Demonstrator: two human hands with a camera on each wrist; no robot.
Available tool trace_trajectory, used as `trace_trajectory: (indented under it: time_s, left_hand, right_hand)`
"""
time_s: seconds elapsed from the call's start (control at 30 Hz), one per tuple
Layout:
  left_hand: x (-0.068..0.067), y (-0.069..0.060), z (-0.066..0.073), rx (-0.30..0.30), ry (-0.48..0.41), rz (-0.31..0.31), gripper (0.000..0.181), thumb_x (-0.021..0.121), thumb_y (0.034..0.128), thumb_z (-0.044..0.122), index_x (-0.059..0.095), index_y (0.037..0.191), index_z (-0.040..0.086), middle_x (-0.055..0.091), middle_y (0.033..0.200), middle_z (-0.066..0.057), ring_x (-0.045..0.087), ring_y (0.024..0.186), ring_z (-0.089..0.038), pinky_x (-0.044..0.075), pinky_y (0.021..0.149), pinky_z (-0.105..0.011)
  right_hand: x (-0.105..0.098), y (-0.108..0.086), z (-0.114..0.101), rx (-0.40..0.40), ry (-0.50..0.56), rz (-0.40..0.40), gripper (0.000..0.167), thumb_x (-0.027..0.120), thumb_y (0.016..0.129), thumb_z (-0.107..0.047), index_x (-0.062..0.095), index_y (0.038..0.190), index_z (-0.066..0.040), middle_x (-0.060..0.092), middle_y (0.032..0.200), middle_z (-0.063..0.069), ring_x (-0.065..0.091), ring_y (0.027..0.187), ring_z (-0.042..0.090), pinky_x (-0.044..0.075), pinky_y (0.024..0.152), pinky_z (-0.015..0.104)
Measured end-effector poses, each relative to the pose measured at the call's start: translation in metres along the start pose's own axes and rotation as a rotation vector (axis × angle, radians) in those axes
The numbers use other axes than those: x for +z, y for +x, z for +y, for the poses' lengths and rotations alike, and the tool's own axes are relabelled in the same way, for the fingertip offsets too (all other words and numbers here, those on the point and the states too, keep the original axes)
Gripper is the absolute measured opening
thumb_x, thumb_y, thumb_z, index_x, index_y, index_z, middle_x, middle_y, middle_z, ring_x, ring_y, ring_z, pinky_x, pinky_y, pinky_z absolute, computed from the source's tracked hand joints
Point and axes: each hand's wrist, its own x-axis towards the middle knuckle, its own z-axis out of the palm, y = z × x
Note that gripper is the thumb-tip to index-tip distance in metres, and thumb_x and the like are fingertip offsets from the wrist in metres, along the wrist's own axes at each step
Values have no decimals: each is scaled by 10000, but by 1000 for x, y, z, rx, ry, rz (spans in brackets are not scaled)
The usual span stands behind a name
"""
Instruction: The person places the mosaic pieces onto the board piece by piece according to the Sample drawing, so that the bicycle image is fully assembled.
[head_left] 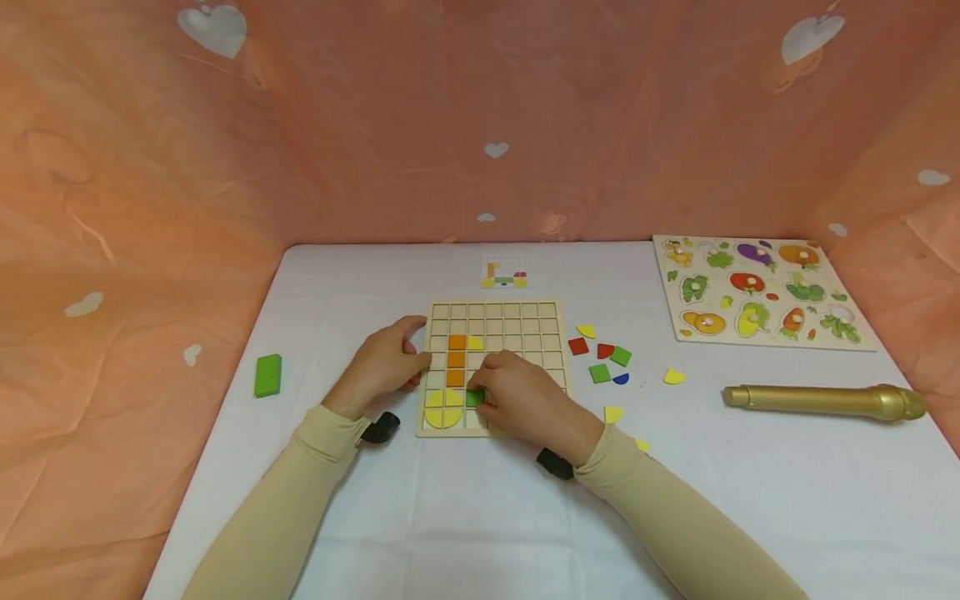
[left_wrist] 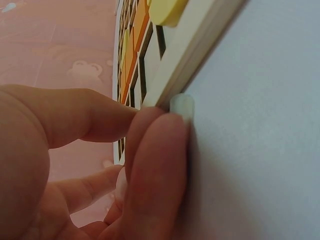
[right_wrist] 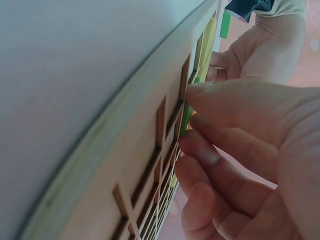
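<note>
A wooden grid board (head_left: 531, 312) lies on the table, its square cells framed by raised strips. My left hand (head_left: 382, 364) grips its left edge, and in the left wrist view the thumb (left_wrist: 95, 117) and a fingertip meet at that edge. Over the lower middle cells, my right hand (head_left: 525, 402) pinches a green square tile (head_left: 475, 398). The right wrist view shows that green tile (right_wrist: 186, 117) in a cell between thumb and fingertips. Orange squares (head_left: 456, 360) form a column on the board. Below them, yellow quarter-circles (head_left: 442, 408) make a round shape; another yellow quarter-circle (head_left: 475, 342) sits beside the top orange square.
A small pattern card (head_left: 504, 272) lies behind the board. Right of the board are loose pieces, including a red square (head_left: 578, 346), a green square (head_left: 600, 372) and a yellow piece (head_left: 673, 377). Farther out lie a vegetable puzzle (head_left: 765, 292), a gold rod (head_left: 817, 402) and a green block (head_left: 267, 376).
</note>
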Motion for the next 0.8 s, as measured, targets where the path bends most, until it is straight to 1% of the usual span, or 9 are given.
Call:
trace_trajectory:
  time_s: [0.07,0.27,0.5,0.6,0.67,0.8]
  left_hand:
    - [0,0,0,2,1,2,676,692,1024,217,425,1643,161,640,961,-113,679,684,-208,571,651,-293]
    - [-1,-1,1,-17,-1,-7,675,688,1032,225,419,1648,169,633,986,-116,678,701,-209,563,653,-292]
    - [-2,-1,3,3,14,-10,682,687,1035,224,410,1655,161,636,1004,-118,696,712,-203,578,671,-292]
    - [-2,-1,2,-10,13,-12,694,686,1036,229,397,1663,171,630,1021,-118,696,726,-203,581,675,-293]
    - [-2,-1,1,-14,11,-14,701,689,1035,232,391,1667,174,631,1026,-121,698,730,-203,583,673,-293]
    - [0,1,0,-15,-3,-22,710,692,1034,223,382,1671,169,627,1028,-125,697,733,-203,592,671,-292]
  right_hand:
    - [0,0,0,-4,-9,4,223,802,922,-89,835,1142,-106,712,1061,4,625,1021,170,589,887,341]
    - [-1,-1,-2,-1,-12,0,214,808,932,-106,835,1145,-105,708,1060,3,619,1020,165,585,905,338]
    - [-4,-3,0,-9,4,20,206,781,943,-105,836,1142,-106,724,1064,7,631,1021,176,584,896,339]
    - [-9,-6,4,18,14,35,218,766,959,-138,830,1166,-108,733,1095,14,642,1067,202,590,926,365]
    - [-15,-10,10,53,23,51,225,755,976,-163,824,1183,-106,740,1123,19,645,1102,215,590,961,381]
    - [-28,-25,31,116,35,95,233,764,983,-184,813,1183,-75,746,1131,42,657,1123,235,590,980,399]
